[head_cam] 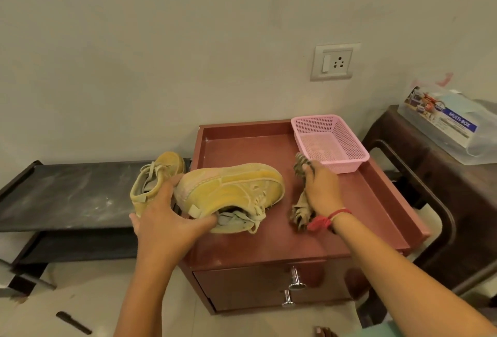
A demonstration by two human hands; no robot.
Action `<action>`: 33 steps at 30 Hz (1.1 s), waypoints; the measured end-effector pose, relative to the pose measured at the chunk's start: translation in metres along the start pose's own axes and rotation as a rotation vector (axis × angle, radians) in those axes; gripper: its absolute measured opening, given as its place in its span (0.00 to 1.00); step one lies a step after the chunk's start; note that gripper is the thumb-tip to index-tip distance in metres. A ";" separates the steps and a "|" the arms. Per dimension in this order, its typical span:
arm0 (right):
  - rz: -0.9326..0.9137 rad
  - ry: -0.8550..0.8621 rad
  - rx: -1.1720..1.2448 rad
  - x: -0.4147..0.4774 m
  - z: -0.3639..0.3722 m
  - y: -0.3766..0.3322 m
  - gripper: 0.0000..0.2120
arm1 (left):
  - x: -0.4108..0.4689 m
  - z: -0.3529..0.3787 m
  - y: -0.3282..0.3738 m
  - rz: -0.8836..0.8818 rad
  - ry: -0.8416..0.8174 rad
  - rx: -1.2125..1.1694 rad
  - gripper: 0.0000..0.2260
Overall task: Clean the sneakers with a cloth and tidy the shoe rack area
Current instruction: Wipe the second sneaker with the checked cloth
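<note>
Two yellow shoes: our left hand (164,218) held the near sneaker (236,186) by its heel on the red cabinet (349,218); the far sneaker (153,178) sat on the black rack (67,194). Our right hand (321,186) gripped the striped cloth (299,214) there. A box (451,127) said "MULTI-BOX".

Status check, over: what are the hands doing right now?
Left hand grips yellow sneaker by its heel. Right hand grips striped cloth on cabinet. Pink basket behind, nothing blocking.

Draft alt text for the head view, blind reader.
A left hand holds a yellow sneaker, tipped on its side, over a red-brown cabinet while the right hand grips a cloth beside it. A second sneaker stands on the black rack to the left; a pink basket sits at the cabinet's back right corner.
</note>
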State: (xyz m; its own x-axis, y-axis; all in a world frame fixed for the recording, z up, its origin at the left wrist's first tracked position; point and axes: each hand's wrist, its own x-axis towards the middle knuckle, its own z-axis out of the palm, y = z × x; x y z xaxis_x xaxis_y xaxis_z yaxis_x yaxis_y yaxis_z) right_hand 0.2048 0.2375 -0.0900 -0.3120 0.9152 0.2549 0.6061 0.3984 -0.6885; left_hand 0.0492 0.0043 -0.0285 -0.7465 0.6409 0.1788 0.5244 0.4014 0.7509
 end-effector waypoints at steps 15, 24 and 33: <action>-0.392 -0.633 0.580 -0.033 -0.045 -0.082 0.19 | 0.007 -0.013 0.033 0.453 -0.299 0.078 0.45; -0.299 -0.321 0.711 -0.068 -0.022 -0.085 0.19 | 0.014 0.009 0.018 -0.263 0.005 -0.364 0.11; -0.421 -0.522 0.552 -0.077 -0.019 -0.084 0.22 | 0.011 0.008 0.032 -0.376 -0.050 -0.387 0.36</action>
State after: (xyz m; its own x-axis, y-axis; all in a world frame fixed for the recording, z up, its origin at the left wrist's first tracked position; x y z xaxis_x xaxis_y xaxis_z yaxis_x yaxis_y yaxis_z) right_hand 0.1920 0.1351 -0.0391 -0.8083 0.4999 0.3111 -0.0342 0.4876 -0.8724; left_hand 0.0615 0.0299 -0.0076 -0.8283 0.5336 -0.1708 0.0289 0.3451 0.9381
